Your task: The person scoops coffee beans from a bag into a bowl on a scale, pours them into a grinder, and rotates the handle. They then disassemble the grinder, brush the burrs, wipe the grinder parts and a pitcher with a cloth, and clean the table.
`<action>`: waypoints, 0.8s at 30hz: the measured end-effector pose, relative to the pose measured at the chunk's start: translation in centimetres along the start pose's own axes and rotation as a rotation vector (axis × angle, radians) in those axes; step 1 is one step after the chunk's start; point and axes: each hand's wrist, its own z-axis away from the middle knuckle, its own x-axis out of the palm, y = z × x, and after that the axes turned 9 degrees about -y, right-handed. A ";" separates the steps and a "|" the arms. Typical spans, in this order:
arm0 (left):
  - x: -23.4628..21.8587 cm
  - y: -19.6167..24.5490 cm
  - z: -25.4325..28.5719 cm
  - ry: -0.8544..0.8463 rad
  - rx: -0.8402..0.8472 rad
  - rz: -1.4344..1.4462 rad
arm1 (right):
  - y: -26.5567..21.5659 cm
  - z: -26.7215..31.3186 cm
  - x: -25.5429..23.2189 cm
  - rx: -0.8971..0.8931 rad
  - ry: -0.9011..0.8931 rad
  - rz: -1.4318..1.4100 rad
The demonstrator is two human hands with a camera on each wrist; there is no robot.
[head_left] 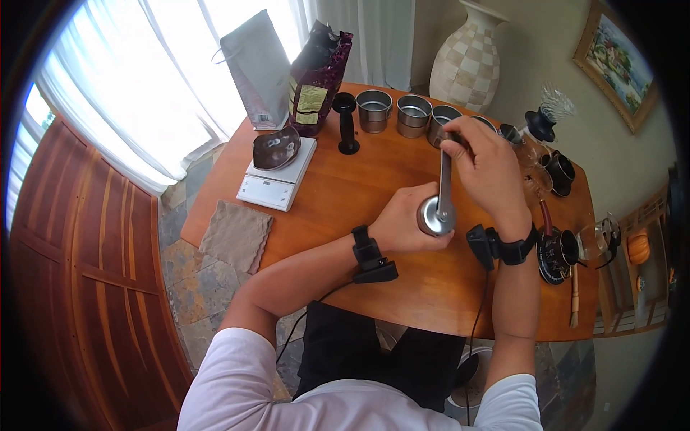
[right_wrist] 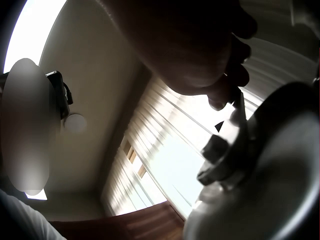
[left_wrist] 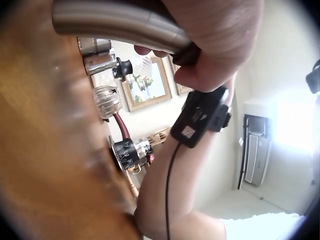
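My left hand (head_left: 404, 221) wraps round the metal body of a hand coffee grinder (head_left: 434, 218), close over the front part of the table. From the grinder's round lid a flat steel crank (head_left: 445, 179) points away toward the back. My right hand (head_left: 490, 169) grips the crank's far end, its fingers hiding the knob. In the left wrist view the grinder's cylindrical body (left_wrist: 110, 22) crosses the top. In the right wrist view the shiny lid (right_wrist: 270, 195) looms large and dark, with the crank's bolt (right_wrist: 216, 148) on it.
A bowl (head_left: 277, 148) sits on a white scale (head_left: 276, 183), near a cloth (head_left: 237, 235). Behind stand coffee bags (head_left: 316, 100), a black tamper-like tool (head_left: 347, 126) and several metal cups (head_left: 374, 113). At right are a black cup (head_left: 568, 248), a brush (head_left: 574, 302) and glassware (head_left: 594, 241).
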 end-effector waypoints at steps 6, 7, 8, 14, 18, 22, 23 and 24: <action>-3.0 -1.2 -0.9 0.403 -0.309 0.291 | -1.7 1.3 -4.5 0.285 -0.279 0.151; -2.9 -1.9 -1.0 0.439 -0.238 0.250 | -3.1 1.7 -4.8 0.247 -0.358 0.168; -2.7 -2.2 -1.0 0.437 -0.239 0.248 | -4.2 2.1 -4.8 0.209 -0.435 0.185; 0.3 -1.1 0.4 0.261 -0.276 0.195 | -8.7 4.4 -1.0 -0.220 -0.632 -0.146; 2.0 -1.5 0.5 0.091 0.037 0.387 | -7.6 2.6 0.8 -0.241 -0.462 -0.092; 0.9 -0.2 0.3 0.032 0.118 -0.090 | -2.6 0.5 0.5 -0.041 -0.068 -0.059; 0.4 -0.3 0.4 -0.002 -0.014 -0.068 | -1.2 0.2 0.3 0.026 -0.050 -0.013; -0.1 -0.3 0.4 -0.001 -0.011 -0.073 | 0.0 0.1 -0.2 0.093 -0.031 0.032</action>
